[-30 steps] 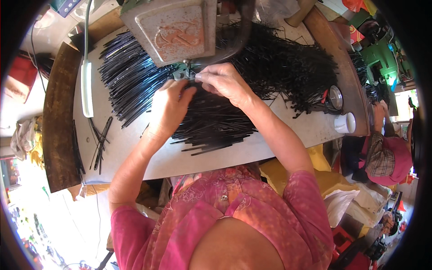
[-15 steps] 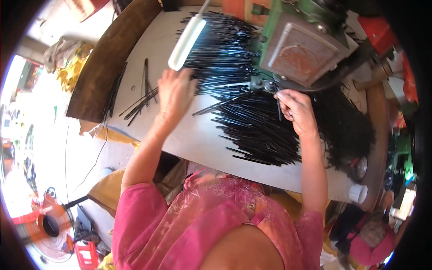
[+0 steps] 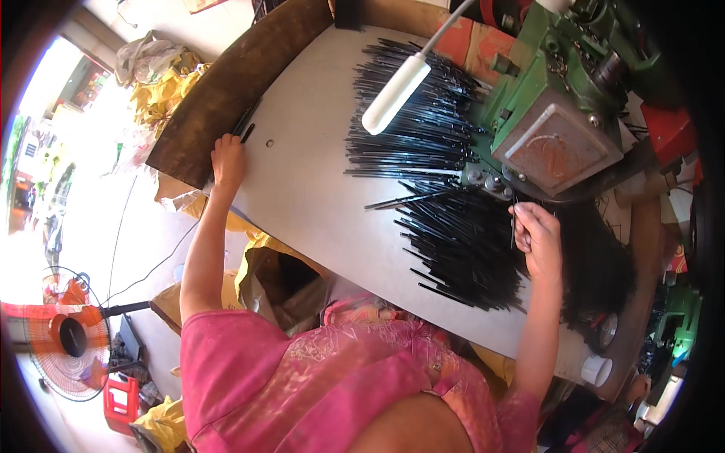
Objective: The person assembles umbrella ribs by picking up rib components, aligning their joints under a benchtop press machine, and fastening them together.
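Observation:
My left hand (image 3: 228, 161) is at the table's left side, beside the brown raised board. Its fingers are curled over black rods (image 3: 248, 133) whose ends stick out past the fingertips; the rest is hidden. My right hand (image 3: 538, 234) pinches one thin black rod (image 3: 513, 226) upright, just below the green machine (image 3: 555, 151). Left of that hand spreads a pile of black rods (image 3: 461, 245). A second bunch of black rods (image 3: 415, 143) lies farther back, roughly parallel, with ends toward the machine.
A white lamp (image 3: 396, 93) on a thin arm hangs over the far bunch. The brown board (image 3: 234, 83) edges the grey table (image 3: 317, 174) on the left. At the right stand a dark heap (image 3: 596, 264) and a white cup (image 3: 596, 370). An orange fan (image 3: 73, 336) is at lower left.
My left hand has moved left from the far bunch to the board, and the loose rods there no longer lie spread on the table. My right hand still pinches a rod by the machine.

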Motion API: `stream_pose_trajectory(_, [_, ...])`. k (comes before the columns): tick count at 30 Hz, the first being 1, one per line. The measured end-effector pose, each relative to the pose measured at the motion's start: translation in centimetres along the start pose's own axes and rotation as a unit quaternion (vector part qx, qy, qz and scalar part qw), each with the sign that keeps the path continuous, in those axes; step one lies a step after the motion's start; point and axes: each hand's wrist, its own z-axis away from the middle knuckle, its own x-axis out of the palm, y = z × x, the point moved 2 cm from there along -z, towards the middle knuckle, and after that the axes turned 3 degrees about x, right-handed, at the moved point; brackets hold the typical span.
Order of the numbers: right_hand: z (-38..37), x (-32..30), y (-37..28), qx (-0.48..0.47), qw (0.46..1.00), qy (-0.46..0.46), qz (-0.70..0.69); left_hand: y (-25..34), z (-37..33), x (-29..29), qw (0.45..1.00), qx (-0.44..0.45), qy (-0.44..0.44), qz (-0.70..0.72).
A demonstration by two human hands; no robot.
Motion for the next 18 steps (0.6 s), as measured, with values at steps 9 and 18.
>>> stream_pose_trajectory(9, [0.5,-1.6,-0.7,0.003,0.999,0.047,-0.014,2.9,-2.1,-2.5,0.996,-0.064,0.061,0.031])
stream_pose_trajectory(18, [1.1,-2.3,0.4,-0.002,0.998,0.013,-0.053,9.5,-2.6,-5.8,0.996,0.022,0.076,0.043])
